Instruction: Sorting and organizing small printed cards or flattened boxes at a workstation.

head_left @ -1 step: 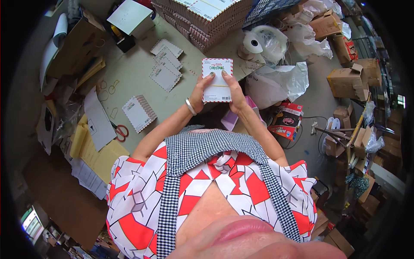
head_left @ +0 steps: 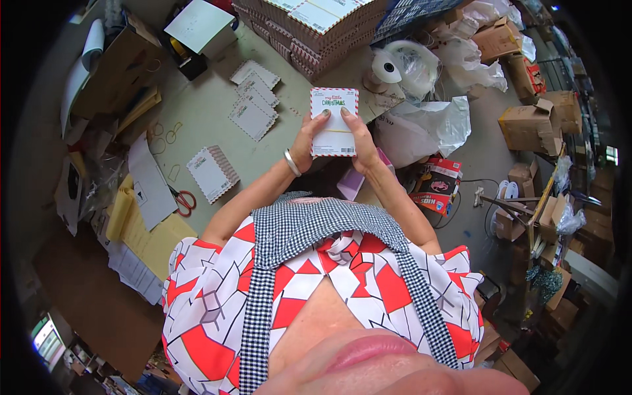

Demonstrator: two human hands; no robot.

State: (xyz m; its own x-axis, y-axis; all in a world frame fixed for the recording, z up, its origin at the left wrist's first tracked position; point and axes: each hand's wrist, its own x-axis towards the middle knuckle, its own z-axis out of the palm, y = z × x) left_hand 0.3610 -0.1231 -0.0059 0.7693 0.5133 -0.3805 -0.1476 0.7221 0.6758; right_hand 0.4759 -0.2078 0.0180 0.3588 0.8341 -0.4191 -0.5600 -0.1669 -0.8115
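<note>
At the table (head_left: 191,122), your left hand (head_left: 304,143) holds the left side of the banded card pack (head_left: 334,120), your right hand (head_left: 362,142) its right side. You seem to be checking it; the next move calls for a level grip

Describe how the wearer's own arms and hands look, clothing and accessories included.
The left hand and right hand are ungloved, the forearms uncovered. Short, loose sleeves are white with red angular patches and thin dark lines. A plain silver-coloured bangle circles the left wrist; none shows on the right.
</note>
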